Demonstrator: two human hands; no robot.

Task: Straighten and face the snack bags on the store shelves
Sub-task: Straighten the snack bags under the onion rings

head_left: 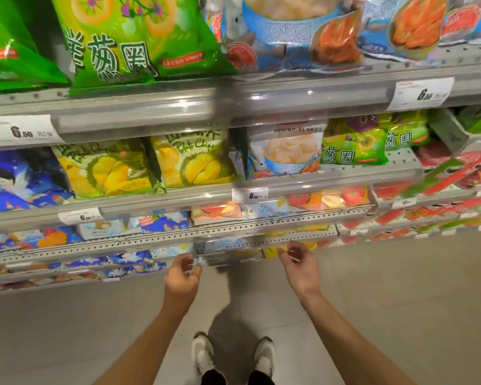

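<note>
Snack bags fill several grey shelves. Green onion-ring bags (128, 40) and blue shrimp-flake bags (295, 31) lean on the top shelf. Below stand two yellow durian potato chip bags (195, 159), a white shrimp flakes bag (286, 151) and a smaller green bag (353, 143). My left hand (182, 276) and my right hand (299, 262) hang low in front of the bottom shelves, fingers loosely curled, holding nothing. A yellow bag (272, 252) lies on a low shelf just left of my right hand's fingers.
Clear price rails with 6.50 tags (22, 132) run along each shelf edge (289, 98). Red snack bags (472, 170) fill the shelving at the right. Grey tiled floor (400, 301) spreads below, with my two shoes (233, 357) at the bottom centre.
</note>
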